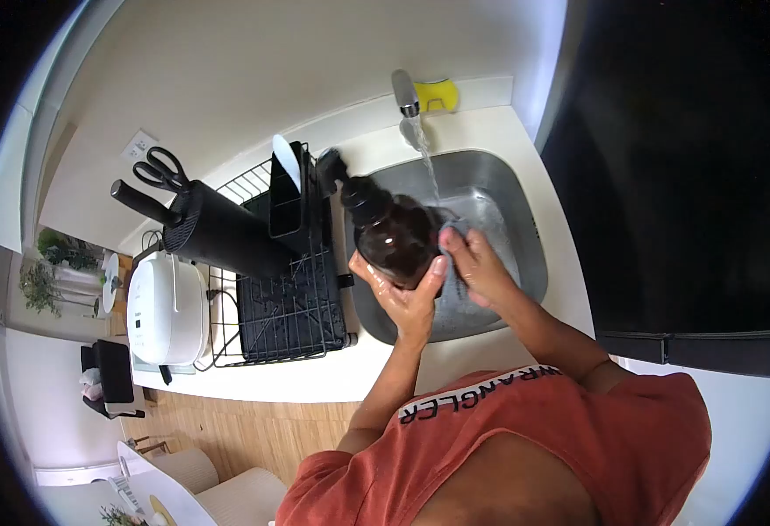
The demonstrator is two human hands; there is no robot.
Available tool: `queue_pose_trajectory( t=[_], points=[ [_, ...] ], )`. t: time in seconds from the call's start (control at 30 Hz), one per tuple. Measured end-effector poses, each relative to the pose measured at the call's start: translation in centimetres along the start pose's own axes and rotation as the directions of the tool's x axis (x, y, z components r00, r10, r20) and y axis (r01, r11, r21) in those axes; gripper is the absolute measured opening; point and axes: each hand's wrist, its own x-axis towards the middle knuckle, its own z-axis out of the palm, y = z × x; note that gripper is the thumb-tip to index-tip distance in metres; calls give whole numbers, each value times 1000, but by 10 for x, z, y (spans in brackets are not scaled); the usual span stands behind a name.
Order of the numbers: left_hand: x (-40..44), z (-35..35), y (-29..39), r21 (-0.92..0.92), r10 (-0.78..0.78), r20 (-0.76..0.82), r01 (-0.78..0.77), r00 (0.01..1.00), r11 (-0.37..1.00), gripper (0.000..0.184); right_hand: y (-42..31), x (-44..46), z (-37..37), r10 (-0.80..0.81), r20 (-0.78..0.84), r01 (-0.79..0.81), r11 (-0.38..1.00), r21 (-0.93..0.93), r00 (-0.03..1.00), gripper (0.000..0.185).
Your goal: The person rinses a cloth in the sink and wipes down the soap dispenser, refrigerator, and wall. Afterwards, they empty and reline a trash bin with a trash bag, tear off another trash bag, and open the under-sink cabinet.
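Note:
A dark brown pump bottle (395, 241) with a black pump top is held tilted over the steel sink (525, 219), its pump pointing up and left. Wrapped around its lower side is my left hand (407, 302), wet, with the thumb on the near face. My right hand (481, 272) grips a grey cloth (457, 241) beside the bottle's right side; whether the cloth touches the bottle I cannot tell. Water runs from the faucet (405, 95) into the sink, just behind the bottle. Part of the sink is hidden by the bottle and my hands.
Left of the sink stands a black wire dish rack (284, 346) with a black utensil holder (288, 206). A black knife block (223, 232) with scissors and a knife is beside it, then a white rice cooker (167, 309). A yellow sponge (438, 95) sits behind the faucet.

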Motion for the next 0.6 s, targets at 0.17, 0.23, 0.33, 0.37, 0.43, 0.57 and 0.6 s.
queue_pose_trajectory(
  t=[0.17,0.23,0.33,0.37,0.43,0.57,0.6],
  points=[
    [-12,-43,-22,33,-140,-204,149,969,988,73,43,50,30,170,-102,-163,984,74,980,41],
    [-16,-49,-19,117,-176,-222,206,959,972,78,68,106,27,15,-244,-70,973,-221,970,43],
    [-18,-55,-17,170,-201,-146,225,969,959,73,97,218,24,-497,-184,172,587,-791,848,44],
    [-18,-56,-20,169,-198,-144,222,970,960,73,107,243,26,-404,-161,59,480,-875,900,47],
    [-25,-59,-30,181,-225,-160,253,961,950,70,160,284,17,-276,11,42,108,-993,961,53],
    [-25,-67,-36,344,-196,-73,209,978,915,75,170,301,-8,-314,131,96,-122,-988,940,48],
    [-26,-68,-39,314,-193,-95,214,976,925,78,160,308,-20,-332,-3,-32,-82,-996,943,48]
  ],
)
